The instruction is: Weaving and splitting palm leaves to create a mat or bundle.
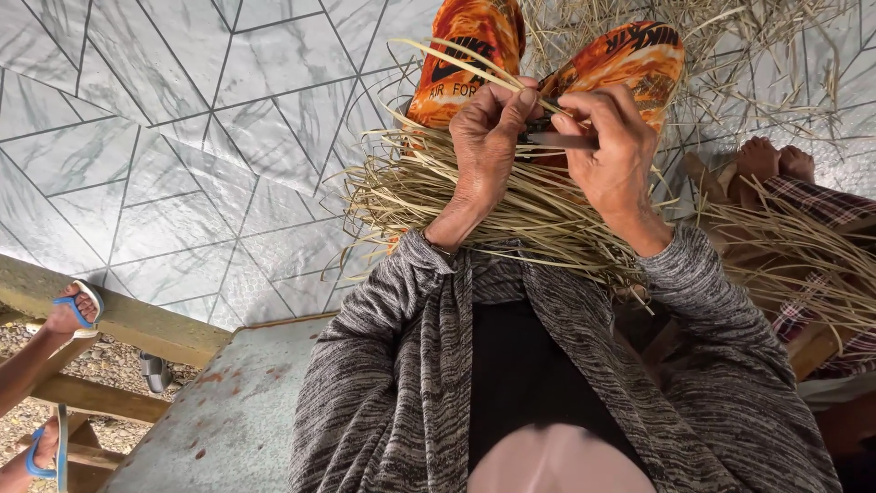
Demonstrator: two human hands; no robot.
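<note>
Up close, both hands' fingers pinch a dark blade point(558, 140) and straw strip point(456, 62) above the crowded straw bundle point(474, 205).

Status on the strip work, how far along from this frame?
Done: loose strips and scraps litter the tiled floor. In hand: the left hand pinches one pale strip while the right hand holds a dark blade-like tool against it. Left: a thick bundle of strips lies across the lap.

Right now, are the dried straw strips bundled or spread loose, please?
Spread loose: the dried straw strips fan untied across the lap beneath the left hand and right hand.
</note>
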